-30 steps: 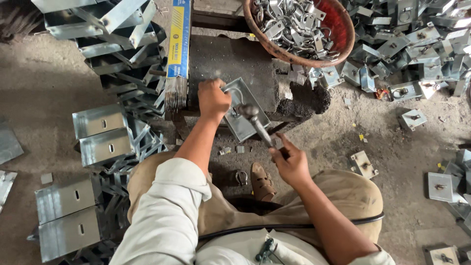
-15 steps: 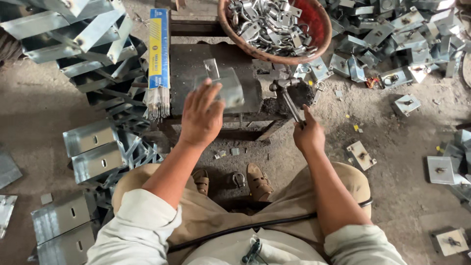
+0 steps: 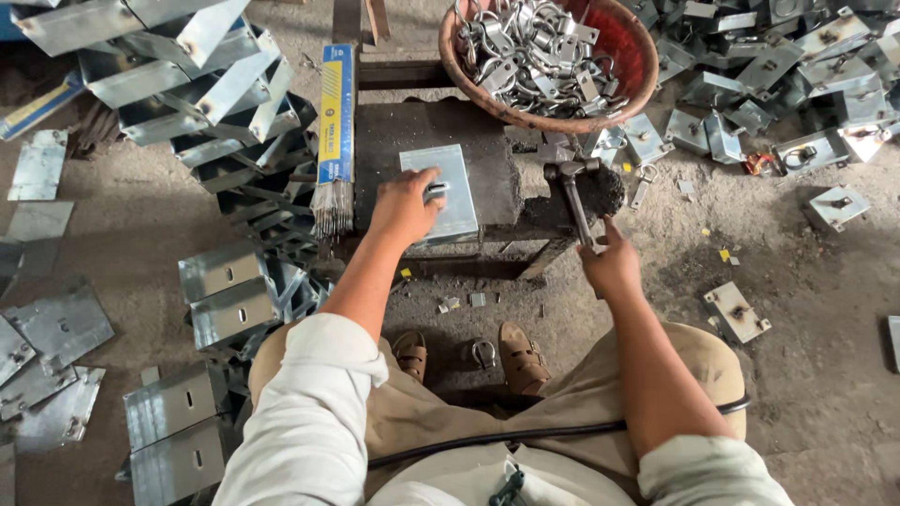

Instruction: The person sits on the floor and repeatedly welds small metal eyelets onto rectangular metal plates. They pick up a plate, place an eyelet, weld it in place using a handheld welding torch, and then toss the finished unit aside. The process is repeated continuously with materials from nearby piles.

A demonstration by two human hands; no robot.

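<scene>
My left hand [image 3: 405,204] rests on a flat grey metal plate [image 3: 447,185] that lies on the dark block-like bench [image 3: 403,131] in front of me; its fingertips pinch a small metal ring piece on the plate. My right hand [image 3: 611,262] grips the handle of a hammer [image 3: 572,195], whose head rests on the bench's right end. My knees and sandalled feet are below the bench.
A reddish basket [image 3: 639,56] full of small metal loops stands behind the bench. Folded metal plates [image 3: 187,75] are stacked at the left, finished plates [image 3: 750,103] lie scattered at the right, and a box of rods [image 3: 335,122] lies along the bench's left edge.
The left hand has come down onto the plate with a small ring piece. The right hand has lowered the hammer from a raised position down beside the bench's right end.
</scene>
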